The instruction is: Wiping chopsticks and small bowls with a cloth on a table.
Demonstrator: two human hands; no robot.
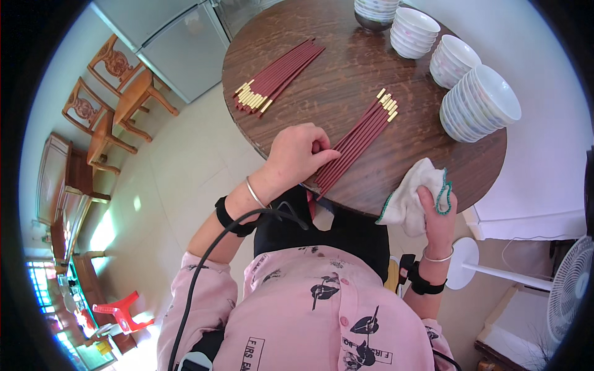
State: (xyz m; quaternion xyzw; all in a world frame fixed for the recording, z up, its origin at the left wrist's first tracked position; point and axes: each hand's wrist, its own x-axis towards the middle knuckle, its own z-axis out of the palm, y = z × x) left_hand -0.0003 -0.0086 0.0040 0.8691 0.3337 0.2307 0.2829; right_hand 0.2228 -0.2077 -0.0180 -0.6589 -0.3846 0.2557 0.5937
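Note:
A bunch of dark red chopsticks [362, 137] with gold ends lies slantwise near the front of the round wooden table [365, 68]. My left hand [302, 151] is over the plain near ends of this bunch, fingers curled and thumb pressed down, pinching at a chopstick; the fingertips are partly hidden. A white cloth [408, 195] with green stitched edging is bunched in my right hand [438, 213], at the table's front right edge. Farther back on the left, a second bunch of the same chopsticks [281, 77] is fanned out, gold ends toward me.
Several stacks of white bowls [473, 114] line the table's right rim by the wall. A grey fridge [185, 52] and carved wooden chairs [133, 83] stand to the left. A red stool [124, 310] is lower left, a white fan [569, 287] lower right. A black cable [201, 266] crosses my left arm.

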